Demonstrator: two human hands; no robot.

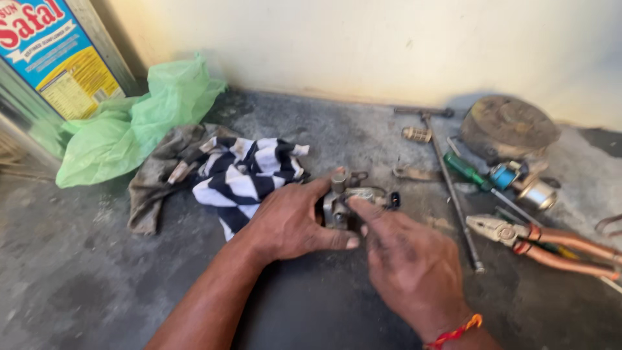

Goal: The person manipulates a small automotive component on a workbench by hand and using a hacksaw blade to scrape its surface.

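The left hand grips a small metal part on the concrete floor, near its middle; the right hand, holding nothing, lays its forefinger on the part's top. This looks like inspecting or positioning; the next move seems to call for a steady hold. Pliers lie toward the right edge. A green bag by the wall hides any contents.

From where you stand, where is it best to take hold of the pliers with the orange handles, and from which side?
Probably by the two orange handles, from the right: the pliers lie flat, jaws toward the hands, handles spread rightward, away from the long rod.
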